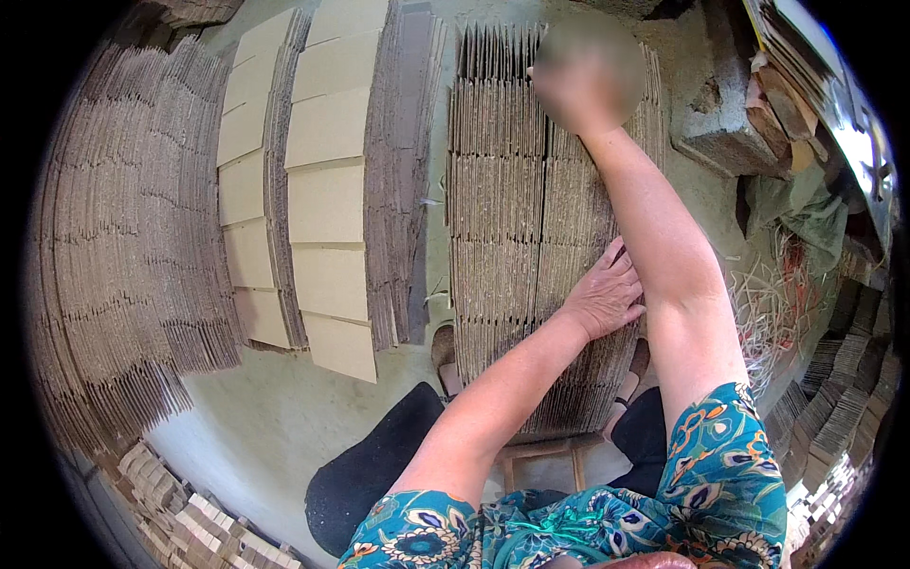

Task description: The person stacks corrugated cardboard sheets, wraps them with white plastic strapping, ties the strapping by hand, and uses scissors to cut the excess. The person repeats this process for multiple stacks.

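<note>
In front of me stands a long block of brown cardboard sheets (493,199), packed upright on edge in two columns of several rows. My left hand (607,292) lies on the sheets of the right column, its fingers stretched out and somewhat apart. My right hand (588,81) reaches to the far end of that column. A blur covers this hand, so its fingers and anything in them cannot be made out. At the far left of the block, the sheets (488,52) fan slightly apart. My right forearm hides part of the right column.
Left of the block lie overlapping stacks of flat cardboard (327,204), with a large pile of cardboard sheets (142,218) beyond. A concrete block (720,104) sits at the far right. Loose plastic strapping (777,303) tangles on the floor near more cardboard stacks (844,398).
</note>
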Tool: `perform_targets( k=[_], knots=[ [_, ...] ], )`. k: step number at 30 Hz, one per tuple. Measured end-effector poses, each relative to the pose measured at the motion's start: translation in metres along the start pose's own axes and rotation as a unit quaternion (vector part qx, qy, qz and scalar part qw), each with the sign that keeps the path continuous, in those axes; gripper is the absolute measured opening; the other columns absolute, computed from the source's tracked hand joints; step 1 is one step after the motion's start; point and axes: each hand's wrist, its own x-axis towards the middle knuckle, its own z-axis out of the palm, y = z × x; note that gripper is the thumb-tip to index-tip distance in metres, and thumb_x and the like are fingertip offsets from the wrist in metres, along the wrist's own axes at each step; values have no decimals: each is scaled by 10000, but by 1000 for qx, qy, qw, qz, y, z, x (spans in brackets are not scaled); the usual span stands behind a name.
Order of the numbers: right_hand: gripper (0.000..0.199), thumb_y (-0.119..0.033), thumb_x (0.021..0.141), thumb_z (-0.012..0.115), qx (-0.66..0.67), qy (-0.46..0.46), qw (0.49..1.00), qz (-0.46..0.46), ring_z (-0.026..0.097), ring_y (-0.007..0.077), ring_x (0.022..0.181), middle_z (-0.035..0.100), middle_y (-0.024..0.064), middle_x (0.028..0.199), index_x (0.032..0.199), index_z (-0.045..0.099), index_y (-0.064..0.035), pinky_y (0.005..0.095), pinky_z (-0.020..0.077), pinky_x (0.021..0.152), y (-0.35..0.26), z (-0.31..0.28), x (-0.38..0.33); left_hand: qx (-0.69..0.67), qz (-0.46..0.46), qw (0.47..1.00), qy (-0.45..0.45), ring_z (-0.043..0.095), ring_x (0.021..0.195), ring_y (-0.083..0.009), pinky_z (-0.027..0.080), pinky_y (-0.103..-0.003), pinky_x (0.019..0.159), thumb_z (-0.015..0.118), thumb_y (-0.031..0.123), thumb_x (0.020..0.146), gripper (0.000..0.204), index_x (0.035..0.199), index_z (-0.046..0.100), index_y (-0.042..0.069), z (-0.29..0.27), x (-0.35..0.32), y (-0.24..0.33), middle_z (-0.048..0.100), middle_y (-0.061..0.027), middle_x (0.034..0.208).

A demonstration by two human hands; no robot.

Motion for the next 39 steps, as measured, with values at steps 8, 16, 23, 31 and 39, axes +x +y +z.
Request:
perform_targets(
  k=[8,16,23,31,39],
  knots=[
    [276,-407,803,624,-12,78,996,-35,204,288,1377,333,87,1450,908,680,-159,595,92,1085,29,42,16,-9,4,1000,-10,180,1378,-262,52,-458,1147,595,396,763,684,1333,398,73,-3,0,0,345,-77,1409],
    [348,-491,801,598,4,28,998,-49,194,286,1381,348,93,1439,909,682,-172,600,85,1086,4,40,11,-22,1,1000,-4,186,1379,-234,44,-460,1147,584,386,779,684,1358,362,97,2,-2,-4,328,-72,1426],
    [331,-450,774,645,-11,32,998,-44,221,282,1367,354,88,1436,939,680,-165,620,97,1073,3,33,11,-68,1,998,13,193,1378,-213,38,-467,1145,530,372,817,633,1366,348,116,1,3,-2,308,-64,1446],
    [227,-317,788,634,-19,27,998,-53,193,274,1381,352,91,1439,942,691,-161,617,92,1077,-20,18,-3,-74,-18,996,49,277,1328,-218,116,-402,1134,397,291,880,472,1305,416,86,-4,-1,-1,391,-80,1391],
    [363,-464,780,637,-56,-24,998,25,218,280,1366,367,88,1424,961,691,-154,611,124,1069,-56,-14,-12,-153,-26,985,80,348,1276,-222,194,-349,1107,362,271,913,410,1248,472,62,-7,2,2,448,-87,1355]
  ],
)
